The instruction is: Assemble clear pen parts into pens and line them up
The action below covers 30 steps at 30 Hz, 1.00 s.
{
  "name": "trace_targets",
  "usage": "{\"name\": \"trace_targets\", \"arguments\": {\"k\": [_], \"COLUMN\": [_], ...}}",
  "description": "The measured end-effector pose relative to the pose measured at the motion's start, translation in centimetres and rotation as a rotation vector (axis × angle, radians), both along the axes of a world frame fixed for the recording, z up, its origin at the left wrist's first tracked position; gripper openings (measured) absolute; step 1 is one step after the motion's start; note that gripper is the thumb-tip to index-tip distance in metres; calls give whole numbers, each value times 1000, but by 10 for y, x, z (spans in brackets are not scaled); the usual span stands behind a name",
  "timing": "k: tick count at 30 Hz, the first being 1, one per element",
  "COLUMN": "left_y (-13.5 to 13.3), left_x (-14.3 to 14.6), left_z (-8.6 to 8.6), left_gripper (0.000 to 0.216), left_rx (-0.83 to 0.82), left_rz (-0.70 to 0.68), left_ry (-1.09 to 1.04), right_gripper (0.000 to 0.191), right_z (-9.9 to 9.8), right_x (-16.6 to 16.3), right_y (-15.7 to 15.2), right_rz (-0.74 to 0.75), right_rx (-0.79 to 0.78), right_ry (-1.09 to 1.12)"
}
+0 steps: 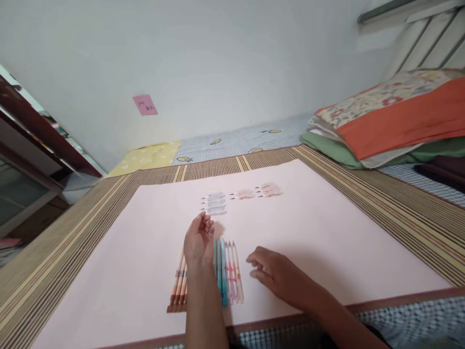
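Observation:
My left hand (199,240) is palm up with curled fingers, its fingertips at the left end of the lowest of several clear, slim pen-like pieces (217,200) with thin dark tips. Whether they grip that piece is hidden. Under my left wrist lie pens in a row: brown-and-peach ones (178,291), teal ones (223,271) and clear ones with pink patterns (234,274). To the right of this row my right hand (267,269) hovers over the pink sheet (308,228), fingers loosely bent, thumb apart, nothing seen between them. Pinkish dark-tipped pieces (242,195) lie farther back, with more pinkish pieces (269,190) on their right.
Beneath the sheet is a striped mat (337,189). Folded orange and floral bedding (395,116) is piled at the back right. A pale wall (236,68) with a pink note (145,104) rises behind, and yellow cloth (148,157) lies along its foot.

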<state>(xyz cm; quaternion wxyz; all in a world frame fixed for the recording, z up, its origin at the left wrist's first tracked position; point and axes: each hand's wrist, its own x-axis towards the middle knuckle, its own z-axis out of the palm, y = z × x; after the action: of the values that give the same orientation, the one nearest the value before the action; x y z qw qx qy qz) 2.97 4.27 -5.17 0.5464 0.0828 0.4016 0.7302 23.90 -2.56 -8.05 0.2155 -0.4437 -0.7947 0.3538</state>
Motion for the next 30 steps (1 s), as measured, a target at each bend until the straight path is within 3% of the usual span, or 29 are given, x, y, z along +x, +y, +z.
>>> {"name": "trace_targets", "arguments": {"k": [5,9,14,21,30], "left_y": [1,2,3,3,4], "left_x": [-1,1,1,2,1], "left_z": [-1,-1,-2,-5,-4], "left_gripper": [7,8,8,10,12], "left_rx": [2,-10,-20,-16,-33], "left_rz": [-2,-1,15,-9,1], "left_ry": [-2,-10,-18,-39,-63], "right_gripper": [31,38,48,52,35], "right_z": [-4,-17,-43,-70,-69], "right_x": [47,76,83,81,90], "right_y": [57,114,159,174,168], "right_rz": [-215,-447,-439,-449,-446], "right_rx": [330,502,536,526,745], "right_ry": [-135,-325,-540,-568,-455]}}
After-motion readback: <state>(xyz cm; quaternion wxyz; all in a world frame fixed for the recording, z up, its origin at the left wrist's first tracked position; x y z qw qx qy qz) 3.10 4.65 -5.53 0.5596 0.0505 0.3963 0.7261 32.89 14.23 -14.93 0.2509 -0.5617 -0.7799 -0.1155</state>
